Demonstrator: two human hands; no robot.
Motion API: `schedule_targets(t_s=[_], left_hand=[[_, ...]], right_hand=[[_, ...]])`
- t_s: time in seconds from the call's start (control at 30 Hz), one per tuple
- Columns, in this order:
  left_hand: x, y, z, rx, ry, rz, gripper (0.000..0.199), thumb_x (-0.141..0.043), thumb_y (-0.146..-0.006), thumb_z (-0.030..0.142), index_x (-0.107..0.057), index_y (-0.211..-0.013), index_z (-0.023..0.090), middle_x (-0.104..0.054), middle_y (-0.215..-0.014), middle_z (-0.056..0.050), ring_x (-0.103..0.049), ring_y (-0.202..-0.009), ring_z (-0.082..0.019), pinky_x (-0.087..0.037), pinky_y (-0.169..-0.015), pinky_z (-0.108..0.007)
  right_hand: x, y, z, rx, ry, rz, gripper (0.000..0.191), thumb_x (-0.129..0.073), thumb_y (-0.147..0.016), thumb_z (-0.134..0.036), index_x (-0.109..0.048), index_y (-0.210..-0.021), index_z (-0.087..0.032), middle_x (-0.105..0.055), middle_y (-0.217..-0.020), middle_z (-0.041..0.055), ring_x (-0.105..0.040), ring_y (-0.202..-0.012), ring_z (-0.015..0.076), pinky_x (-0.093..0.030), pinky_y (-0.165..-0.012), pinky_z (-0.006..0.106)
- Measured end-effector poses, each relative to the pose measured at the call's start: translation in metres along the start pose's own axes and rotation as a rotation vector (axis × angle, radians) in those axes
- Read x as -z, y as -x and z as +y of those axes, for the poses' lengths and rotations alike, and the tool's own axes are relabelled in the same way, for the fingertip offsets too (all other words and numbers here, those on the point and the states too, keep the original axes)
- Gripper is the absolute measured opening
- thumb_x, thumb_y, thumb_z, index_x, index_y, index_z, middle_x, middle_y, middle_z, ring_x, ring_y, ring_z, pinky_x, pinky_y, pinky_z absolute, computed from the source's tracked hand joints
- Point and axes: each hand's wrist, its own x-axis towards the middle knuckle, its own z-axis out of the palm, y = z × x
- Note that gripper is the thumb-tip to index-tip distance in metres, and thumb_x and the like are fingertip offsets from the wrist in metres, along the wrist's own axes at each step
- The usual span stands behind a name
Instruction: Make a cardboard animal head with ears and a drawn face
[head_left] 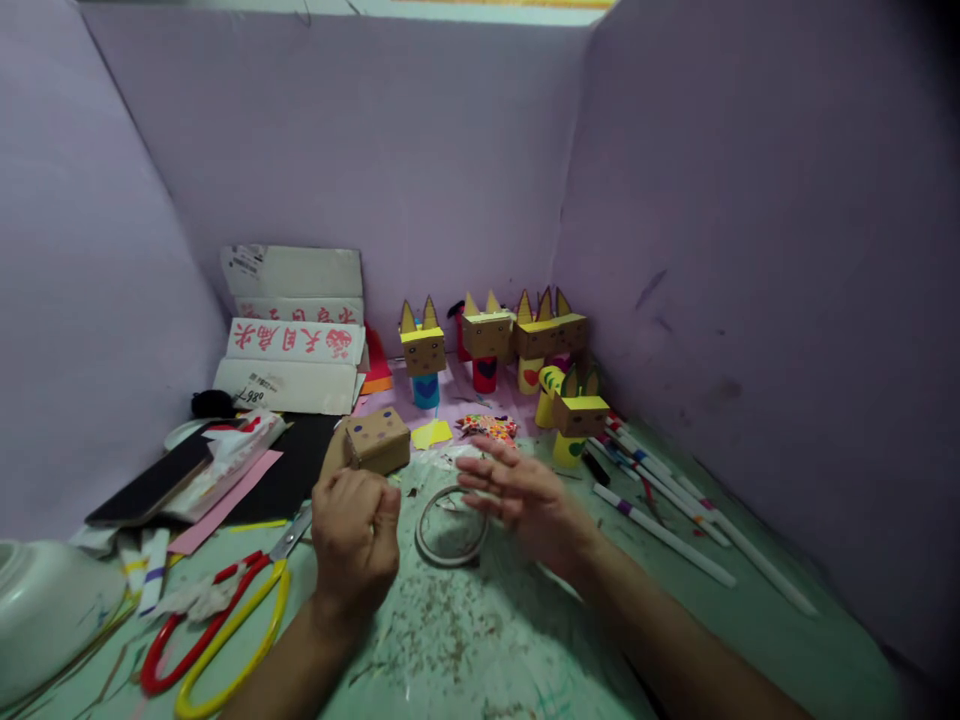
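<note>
Before the box, my left hand is balled — palm hidden; my right hand — fingers apart — by the ring.

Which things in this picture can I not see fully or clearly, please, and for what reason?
In the head view:
Inside of the left hand: hidden, because it is closed.
Part of the ring: covered by the right hand, itself slightly blurred.
Tips of the scissors: hidden behind the left hand.
White rounded object: cut off by the left edge.
Small print on the white cardboard: too small to read.
</note>
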Motion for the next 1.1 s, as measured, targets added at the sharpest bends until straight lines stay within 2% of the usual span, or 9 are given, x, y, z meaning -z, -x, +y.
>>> schedule_targets(t_s=[0.1,0.2,0.3,0.37,0.6,0.77,0.9,1.0,1.1], left_hand=[[0.005,-0.002,-0.009,0.155,0.0,0.02,0.038,-0.04,-0.089,0.025,-0.038,-0.051,0.023,-0.042,-0.048,0.003,-0.047,-0.052,-0.015,-0.041,-0.071,-0.033],[0.006,-0.005,-0.013,0.284,-0.012,-0.02,0.037,-0.047,-0.086,0.03,-0.043,-0.05,0.022,-0.046,-0.049,0.002,-0.049,-0.053,-0.016,-0.042,-0.066,-0.031],[0.002,-0.006,-0.01,0.352,-0.002,-0.138,0.014,-0.052,-0.08,0.027,-0.061,-0.074,0.019,-0.063,-0.073,-0.003,-0.058,-0.066,-0.018,-0.044,-0.065,-0.029],[-0.001,-0.004,-0.004,0.368,-0.002,-0.257,0.016,-0.052,-0.078,0.024,-0.064,-0.087,0.019,-0.067,-0.085,-0.004,-0.061,-0.072,-0.019,-0.044,-0.064,-0.028],[-0.01,0.008,0.015,0.381,-0.111,-0.581,0.017,-0.053,-0.078,0.025,-0.063,-0.064,0.021,-0.067,-0.068,-0.006,-0.063,-0.063,-0.026,-0.029,-0.051,-0.029],[-0.011,0.007,0.018,0.43,-0.047,-0.64,0.019,-0.05,-0.079,0.026,-0.065,-0.068,0.02,-0.067,-0.077,-0.009,-0.063,-0.07,-0.029,-0.031,-0.056,-0.032],[-0.013,0.006,0.013,0.559,0.125,-0.607,0.019,-0.051,-0.076,0.024,-0.068,-0.084,0.021,-0.069,-0.077,-0.008,-0.062,-0.072,-0.027,-0.038,-0.061,-0.033],[-0.017,0.004,0.008,0.669,0.324,-0.557,0.022,-0.049,-0.073,0.022,-0.067,-0.086,0.019,-0.069,-0.076,-0.005,-0.063,-0.073,-0.022,-0.043,-0.065,-0.03],[-0.02,0.002,0.006,0.784,0.48,-0.523,0.025,-0.051,-0.069,0.029,-0.066,-0.082,0.015,-0.065,-0.064,-0.002,-0.06,-0.057,-0.019,-0.043,-0.052,-0.027]], right_hand=[[0.011,-0.004,-0.009,0.275,0.391,0.262,0.038,-0.065,-0.068,-0.031,-0.059,-0.102,-0.015,-0.07,-0.077,0.0045,-0.061,-0.061,0.0149,-0.048,-0.062,0.03],[0.024,-0.009,-0.013,0.291,0.922,0.391,0.032,-0.054,-0.073,-0.03,-0.061,-0.099,-0.014,-0.069,-0.074,0.0056,-0.061,-0.059,0.0166,-0.046,-0.056,0.029],[0.029,-0.011,-0.012,0.245,1.177,0.407,0.016,-0.059,-0.067,-0.025,-0.067,-0.078,-0.017,-0.067,-0.064,0.0044,-0.059,-0.058,0.0185,-0.039,-0.055,0.028],[0.027,-0.01,-0.007,0.224,1.29,0.395,0.011,-0.064,-0.065,-0.028,-0.067,-0.064,-0.017,-0.066,-0.058,0.0051,-0.057,-0.055,0.0192,-0.035,-0.053,0.029],[0.016,-0.006,0.017,0.082,1.722,0.339,0.021,-0.068,-0.067,-0.038,-0.072,-0.068,-0.017,-0.072,-0.068,0.014,-0.063,-0.065,0.0264,-0.03,-0.052,0.03],[0.013,-0.007,0.02,0.123,1.626,0.332,0.013,-0.059,-0.069,-0.02,-0.069,-0.064,-0.015,-0.07,-0.064,0.013,-0.063,-0.062,0.0245,-0.033,-0.053,0.03],[0.012,-0.01,0.021,0.168,1.44,0.287,0.013,-0.057,-0.074,-0.021,-0.067,-0.077,-0.015,-0.069,-0.068,0.0066,-0.062,-0.062,0.0178,-0.041,-0.056,0.027],[0.01,-0.01,0.018,0.093,0.996,0.152,0.022,-0.066,-0.07,-0.03,-0.065,-0.086,-0.014,-0.068,-0.071,0.0039,-0.063,-0.062,0.0159,-0.046,-0.054,0.025],[0.011,-0.01,0.014,-0.011,0.478,-0.006,0.037,-0.08,-0.055,-0.026,-0.065,-0.088,-0.014,-0.069,-0.073,0.0033,-0.064,-0.063,0.0157,-0.048,-0.056,0.026]])
